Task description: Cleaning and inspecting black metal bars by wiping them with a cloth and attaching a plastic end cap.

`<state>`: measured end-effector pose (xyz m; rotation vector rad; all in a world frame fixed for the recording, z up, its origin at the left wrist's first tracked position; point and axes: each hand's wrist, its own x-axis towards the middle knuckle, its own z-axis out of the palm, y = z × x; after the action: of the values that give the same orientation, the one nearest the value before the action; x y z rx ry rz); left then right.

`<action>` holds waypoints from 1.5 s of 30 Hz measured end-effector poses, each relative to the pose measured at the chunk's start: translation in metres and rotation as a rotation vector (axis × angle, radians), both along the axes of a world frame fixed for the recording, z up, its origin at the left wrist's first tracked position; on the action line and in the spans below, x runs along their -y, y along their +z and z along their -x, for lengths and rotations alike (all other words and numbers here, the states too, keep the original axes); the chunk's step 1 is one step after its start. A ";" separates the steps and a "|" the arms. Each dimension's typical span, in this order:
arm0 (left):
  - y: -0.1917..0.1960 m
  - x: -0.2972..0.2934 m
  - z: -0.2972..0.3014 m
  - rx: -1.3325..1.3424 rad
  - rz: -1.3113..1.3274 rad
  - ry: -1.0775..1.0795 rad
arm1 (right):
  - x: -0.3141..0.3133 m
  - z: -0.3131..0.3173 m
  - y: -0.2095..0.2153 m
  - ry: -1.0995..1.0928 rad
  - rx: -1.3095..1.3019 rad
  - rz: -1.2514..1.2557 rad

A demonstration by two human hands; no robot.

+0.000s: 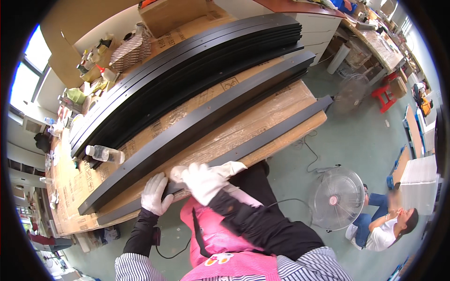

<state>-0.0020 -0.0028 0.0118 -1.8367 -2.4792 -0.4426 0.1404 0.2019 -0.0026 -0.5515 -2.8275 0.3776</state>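
Observation:
A long dark grey strip (262, 140) lies along the near edge of the cardboard-covered table. My left hand (157, 194), in a white glove, rests flat over this strip with the fingers stretched out and the thumb apart. Farther right, my right hand (202, 181), also gloved and smeared by motion, is closed on a white cloth (230, 169) above the same strip. Part of the strip is hidden beneath my hands. Just beyond them runs a taller curved dark grey strip (197, 119).
Several stacked curved black strips (187, 51) fill the table's far side. A clear bottle (105, 154) lies by their left end. To the right, a fan (336, 199) stands on the floor near a crouching person (382, 229). A red stool (385, 96) is farther back.

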 end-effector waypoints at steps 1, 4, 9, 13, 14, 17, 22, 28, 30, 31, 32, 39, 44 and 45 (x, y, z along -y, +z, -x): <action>0.001 0.012 0.003 0.025 -0.004 -0.011 | -0.025 -0.013 0.023 0.046 0.191 0.034; 0.014 0.018 0.005 -0.065 -0.064 0.079 | -0.172 -0.089 -0.021 -0.457 0.015 -0.439; -0.005 0.050 0.003 -0.035 -0.153 0.255 | -0.290 -0.131 0.038 -0.959 0.357 -0.167; -0.011 0.045 0.002 -0.065 -0.157 0.268 | -0.185 -0.067 0.012 -0.559 0.500 -0.361; -0.009 0.041 0.001 -0.078 -0.165 0.261 | -0.150 -0.041 0.003 -0.593 0.482 -0.171; -0.009 0.045 0.002 -0.074 -0.176 0.276 | -0.048 -0.020 0.029 -0.121 0.080 -0.165; 0.001 0.040 -0.003 0.045 -0.126 0.321 | -0.134 -0.061 0.000 -0.144 -0.145 -0.042; -0.006 -0.025 -0.038 0.158 -0.223 0.316 | -0.344 -0.161 -0.016 -0.779 -0.133 -0.154; -0.011 -0.049 -0.050 0.151 -0.234 0.326 | -0.332 -0.142 -0.028 -0.777 -0.140 -0.069; -0.011 -0.051 -0.055 0.157 -0.216 0.363 | -0.287 -0.106 -0.022 -0.771 -0.127 0.135; -0.010 -0.064 -0.059 0.153 -0.232 0.353 | -0.252 -0.095 -0.029 -0.639 -0.100 -0.033; -0.018 -0.074 -0.056 0.193 -0.157 0.340 | -0.024 -0.003 -0.025 0.189 -0.352 -0.129; 0.002 -0.093 -0.055 0.182 -0.158 0.223 | -0.207 -0.086 -0.055 -0.496 -0.361 0.070; 0.001 -0.089 -0.057 0.179 -0.146 0.261 | -0.253 -0.097 -0.032 -0.498 -0.273 -0.061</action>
<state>0.0553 0.0865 0.0131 -1.4531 -2.6684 -0.7790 0.2376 0.4552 -0.0343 -1.0652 -2.3293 0.2442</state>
